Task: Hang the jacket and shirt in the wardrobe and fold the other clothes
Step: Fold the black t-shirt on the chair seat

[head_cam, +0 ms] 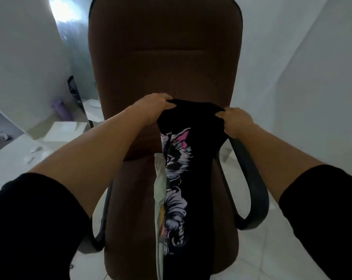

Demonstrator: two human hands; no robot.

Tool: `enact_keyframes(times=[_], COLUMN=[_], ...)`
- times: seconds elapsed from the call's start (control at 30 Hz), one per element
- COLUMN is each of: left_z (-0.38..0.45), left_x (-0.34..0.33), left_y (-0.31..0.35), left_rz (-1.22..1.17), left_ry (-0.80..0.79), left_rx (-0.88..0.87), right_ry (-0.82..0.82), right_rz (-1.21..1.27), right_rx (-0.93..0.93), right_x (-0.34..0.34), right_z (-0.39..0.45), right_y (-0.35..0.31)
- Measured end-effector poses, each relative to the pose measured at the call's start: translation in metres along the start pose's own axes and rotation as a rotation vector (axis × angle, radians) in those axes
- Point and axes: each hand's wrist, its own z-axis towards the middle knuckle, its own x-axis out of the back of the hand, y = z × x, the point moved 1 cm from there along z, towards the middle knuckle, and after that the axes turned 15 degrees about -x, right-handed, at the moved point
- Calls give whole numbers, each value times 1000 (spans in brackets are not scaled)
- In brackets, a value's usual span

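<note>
Black printed T-shirt (183, 158) hangs lengthwise above the brown chair (165, 47) seat, your left hand (155, 107) and right hand (234, 122) each pinching its top edge. Folding looks barely begun; no wardrobe shows. Soft limp knit, cat graphic; a pale garment (158, 188) lies beneath it.

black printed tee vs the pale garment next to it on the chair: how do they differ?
The black tee is gripped at its top edge by the left hand and the right hand; neither hand touches the pale garment. The black tee carries a grey and pink graphic print, while the pale garment looks mostly plain light green. The black tee shows a wide panel; the pale garment shows only a narrow strip beside it. Both hang over the brown chair.
</note>
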Motion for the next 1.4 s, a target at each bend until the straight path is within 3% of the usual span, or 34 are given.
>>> enact_keyframes(times=[0.2, 0.5, 0.57, 0.67, 0.73, 0.9, 1.07, 1.2, 1.4], left_z=[-10, -109, -138, -174, -185, -174, -135, -86, -8], left_x=[-53, -180, -208, -253, -268, -269, -273, -279, -301], left_y=[22, 143, 178, 223, 243, 243, 194, 149, 94], left_rz=[-90, -273, -357, -492, -526, -546, -521, -540, -537], left_ry=[-11, -223, -312, -542, -636, -515, -310, -191, -207], left_rx=[-18, -38, -52, -49, -18, 81, 221, 231, 279], right_ry=[25, -190, -316, -692, -799, -683, -590, -548, -541], right_rz=[10, 12, 76, 164, 182, 209, 256, 272, 381], right_rx=[30, 197, 257, 330, 288, 109, 47, 23, -72], right_x=[-55, -178, -210, -255, -277, -285, -277, -278, -296], right_z=[-24, -173, -216, -275, -295, -278, -217, -156, -72], right_y=[-2, -8, -10, -11, -8, -3, -17, -34, -53])
